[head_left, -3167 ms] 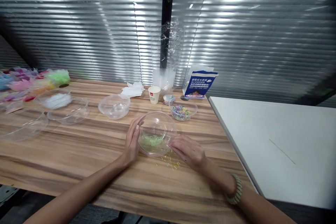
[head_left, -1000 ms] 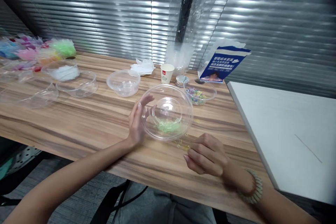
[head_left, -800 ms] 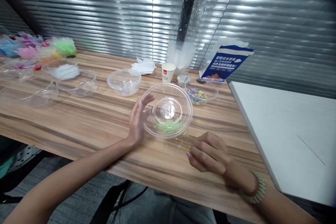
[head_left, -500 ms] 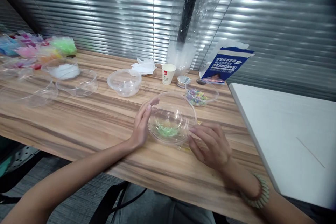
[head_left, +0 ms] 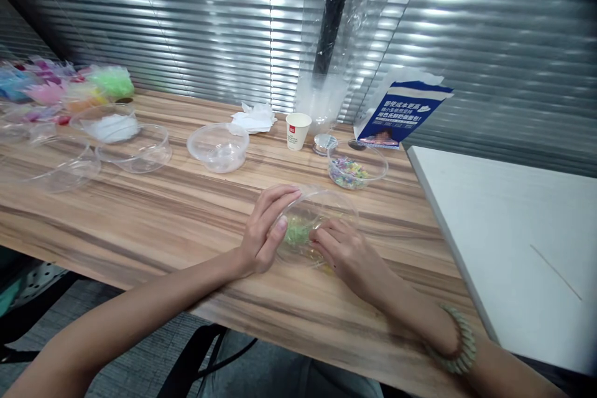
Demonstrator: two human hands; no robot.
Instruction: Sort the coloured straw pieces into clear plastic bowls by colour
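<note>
A clear round plastic bowl (head_left: 342, 199) is tilted above the near middle of the table. My left hand (head_left: 265, 230) grips its left rim, thumb on the near side and fingers along the far edge. Light green small pieces (head_left: 297, 231) lie together inside the bowl. My right hand (head_left: 342, 255) reaches into it from the right. Its fingers are bunched together beside the green pieces, and whatever is between them is hidden. The bowl's outline is faint and partly blurred.
Behind stand a clear bowl of multicoloured pieces (head_left: 349, 173), a paper cup (head_left: 297, 132) and another clear bowl (head_left: 219, 148). More clear containers (head_left: 135, 152) and colourful bags (head_left: 109, 82) are at the left. A white board (head_left: 513, 249) lies at the right.
The bowl has tipped and shifted slightly right. My left hand has moved right with it. My right hand has gone from the bowl's right rim into the bowl, its fingers closing.
</note>
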